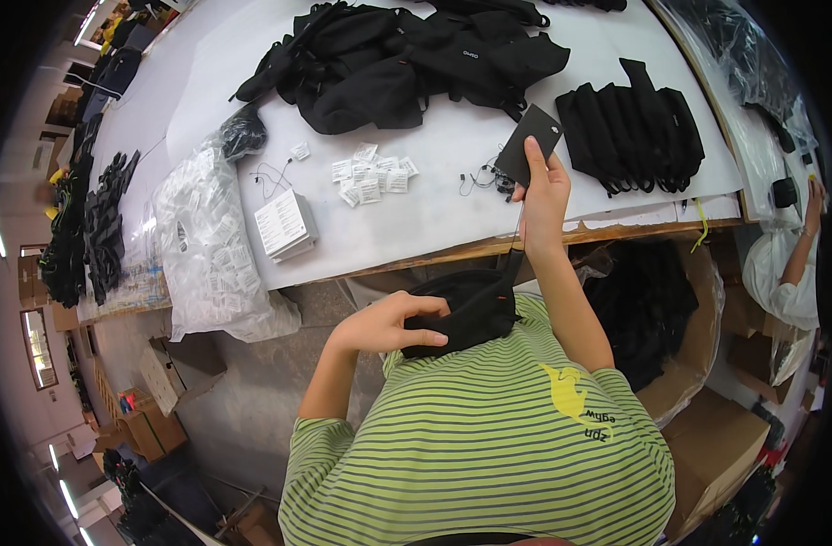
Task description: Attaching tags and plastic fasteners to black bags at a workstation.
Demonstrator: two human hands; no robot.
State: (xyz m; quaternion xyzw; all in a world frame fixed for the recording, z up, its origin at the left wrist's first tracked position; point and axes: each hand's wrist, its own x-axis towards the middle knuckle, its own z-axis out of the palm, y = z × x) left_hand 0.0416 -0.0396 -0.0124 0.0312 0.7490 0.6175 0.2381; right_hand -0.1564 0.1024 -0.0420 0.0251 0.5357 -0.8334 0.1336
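Observation:
My left hand (pixel 384 321) grips a small black fabric bag (pixel 475 314) close to my chest, its fingers curled over the bag's edge and partly hidden by the cloth. Raised over the table edge, my right hand (pixel 545 196) pinches a black hang tag (pixel 529 144) between thumb and fingers. A thin dark cord or strap runs from below that hand down to the bag. Just left of the tag lie loose black tag strings (pixel 489 180). White packets (pixel 370 173) are scattered on the table, and a stack of white printed cards (pixel 286 227) sits nearer its edge.
A black bag heap (pixel 388 64) covers the far table (pixel 193 82); a row of black bags (pixel 630 136) lies right. A plastic sack of packets (pixel 211 241) hangs over the left edge. Cardboard boxes (pixel 707 455) stand right, near another person's arm (pixel 805 238).

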